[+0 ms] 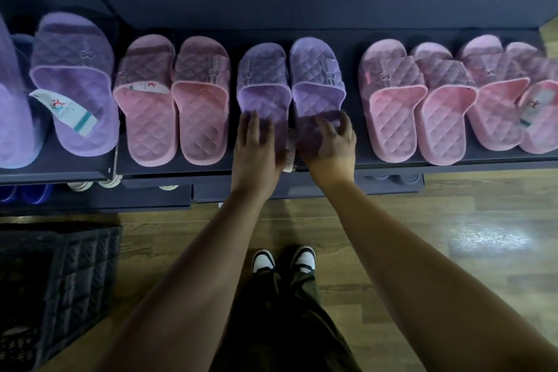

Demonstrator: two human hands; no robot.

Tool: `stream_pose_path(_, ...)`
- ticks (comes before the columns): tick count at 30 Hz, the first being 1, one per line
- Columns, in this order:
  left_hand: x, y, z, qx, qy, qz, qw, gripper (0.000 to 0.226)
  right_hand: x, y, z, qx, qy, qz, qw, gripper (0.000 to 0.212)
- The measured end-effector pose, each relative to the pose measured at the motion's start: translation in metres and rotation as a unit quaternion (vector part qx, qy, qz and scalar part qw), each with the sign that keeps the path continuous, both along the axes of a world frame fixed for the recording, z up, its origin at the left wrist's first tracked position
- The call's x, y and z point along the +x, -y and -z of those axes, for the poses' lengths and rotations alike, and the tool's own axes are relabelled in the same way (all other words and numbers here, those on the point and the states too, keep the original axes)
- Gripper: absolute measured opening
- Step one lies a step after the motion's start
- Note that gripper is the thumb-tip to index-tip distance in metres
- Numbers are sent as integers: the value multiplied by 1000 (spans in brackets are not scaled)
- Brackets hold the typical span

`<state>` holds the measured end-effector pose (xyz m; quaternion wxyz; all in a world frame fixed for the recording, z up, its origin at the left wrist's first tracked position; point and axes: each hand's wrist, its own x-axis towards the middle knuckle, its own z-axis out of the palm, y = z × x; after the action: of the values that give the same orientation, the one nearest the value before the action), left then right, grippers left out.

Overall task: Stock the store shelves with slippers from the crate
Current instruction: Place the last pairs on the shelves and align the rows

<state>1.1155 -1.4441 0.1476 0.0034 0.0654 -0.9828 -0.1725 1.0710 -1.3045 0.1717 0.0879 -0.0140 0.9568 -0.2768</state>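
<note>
My left hand (256, 149), fingers straight, pressing left purple slipper (263, 81), my right hand (329, 145), fingers curled, gripping right purple slipper (317, 69), on shelf (181, 170)

- A single view, worn on the head, looks steeply down and forward along both arms.
- It is close: the fingers (253, 130) sit mid-frame, with the shelf (359, 157) running across just beyond them.
- Nearer than the fingers are the floor (422, 220) and shoes (263, 261); the crate (75, 275) is to their lower left.
</note>
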Motion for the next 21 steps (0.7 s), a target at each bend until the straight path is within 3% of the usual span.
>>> stream_pose_path(5,-1,-3,-9,-24,-17,-27,999,65,0,-2,1,-19,-7,-61,998,52)
stream_pose_path(9,-9,-39,-21,32,-71,-17,997,67,-5,-40,-3,-37,-191,-41,980,31)
stream_pose_path(12,-18,-82,-23,55,-94,15,994,62,-21,-85,-8,-17,-247,18,969,28)
stream_pose_path(17,-32,-161,-20,39,-77,36,996,65,-40,-171,-4,38,-177,48,982,37)
stream_pose_path(21,-50,-209,-19,58,-15,24,998,79,-49,-215,-2,50,-78,1,996,61)
